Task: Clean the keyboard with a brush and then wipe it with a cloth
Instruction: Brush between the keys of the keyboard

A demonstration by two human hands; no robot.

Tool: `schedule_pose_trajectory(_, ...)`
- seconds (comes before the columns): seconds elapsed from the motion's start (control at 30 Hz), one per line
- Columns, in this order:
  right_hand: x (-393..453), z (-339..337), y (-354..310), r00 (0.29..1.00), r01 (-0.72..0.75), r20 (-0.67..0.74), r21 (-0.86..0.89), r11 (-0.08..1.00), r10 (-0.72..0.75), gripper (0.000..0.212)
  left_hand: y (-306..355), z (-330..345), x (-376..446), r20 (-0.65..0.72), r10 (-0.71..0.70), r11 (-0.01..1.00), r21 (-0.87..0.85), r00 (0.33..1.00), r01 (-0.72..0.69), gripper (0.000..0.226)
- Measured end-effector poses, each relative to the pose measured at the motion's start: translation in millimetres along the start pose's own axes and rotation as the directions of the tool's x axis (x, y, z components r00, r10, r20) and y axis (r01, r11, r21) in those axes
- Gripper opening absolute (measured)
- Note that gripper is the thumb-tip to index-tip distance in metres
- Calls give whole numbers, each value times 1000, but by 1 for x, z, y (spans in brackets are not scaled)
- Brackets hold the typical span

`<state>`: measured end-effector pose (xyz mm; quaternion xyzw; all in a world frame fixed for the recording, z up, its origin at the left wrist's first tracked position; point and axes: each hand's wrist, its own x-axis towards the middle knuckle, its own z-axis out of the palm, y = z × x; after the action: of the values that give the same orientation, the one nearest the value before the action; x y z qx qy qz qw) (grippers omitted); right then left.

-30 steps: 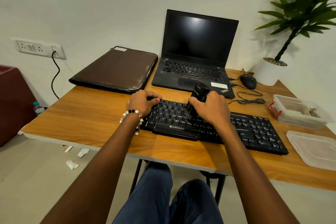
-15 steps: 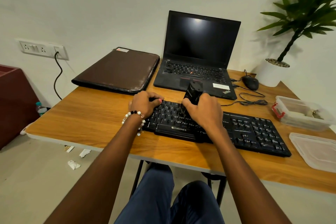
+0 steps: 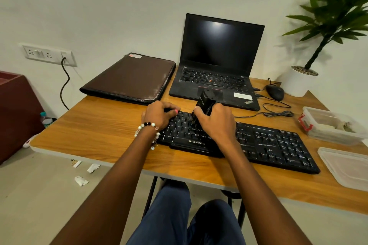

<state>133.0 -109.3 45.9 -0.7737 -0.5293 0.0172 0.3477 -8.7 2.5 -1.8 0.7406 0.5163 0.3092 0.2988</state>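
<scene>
Right hand (image 3: 216,123) grip around brush (image 3: 205,102) on keyboard (image 3: 274,143)

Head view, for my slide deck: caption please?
Right hand brushes the keyboard with a black brush; left hand steadies it.

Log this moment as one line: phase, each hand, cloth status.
phase: brushing | right hand: grips black brush on keyboard left-centre keys | left hand: holds keyboard's far-left edge | cloth: not visible
</scene>
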Motion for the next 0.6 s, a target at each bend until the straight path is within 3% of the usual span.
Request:
schedule_pose_trajectory(0.13,12,-14,1,987,-66,142,-51,997,73,32,0,0,-1,1,-14,1000,13,1000,14,10)
schedule_pose_trajectory(0.27,14,-13,-5,992,-102,79,26,994,99,36,1,0,-1,-2,-20,1000,4,1000,20,9)
schedule_pose_trajectory(0.4,2,0,-8,999,-31,44,97,995,27,35,1,0,-3,-13,0,1000,15,1000,0,10)
schedule_pose_trajectory(0.6,3,-18,-9,973,-60,228,139,989,27,30,3,-1,-3,-10,-7,999,39,1000,7,12)
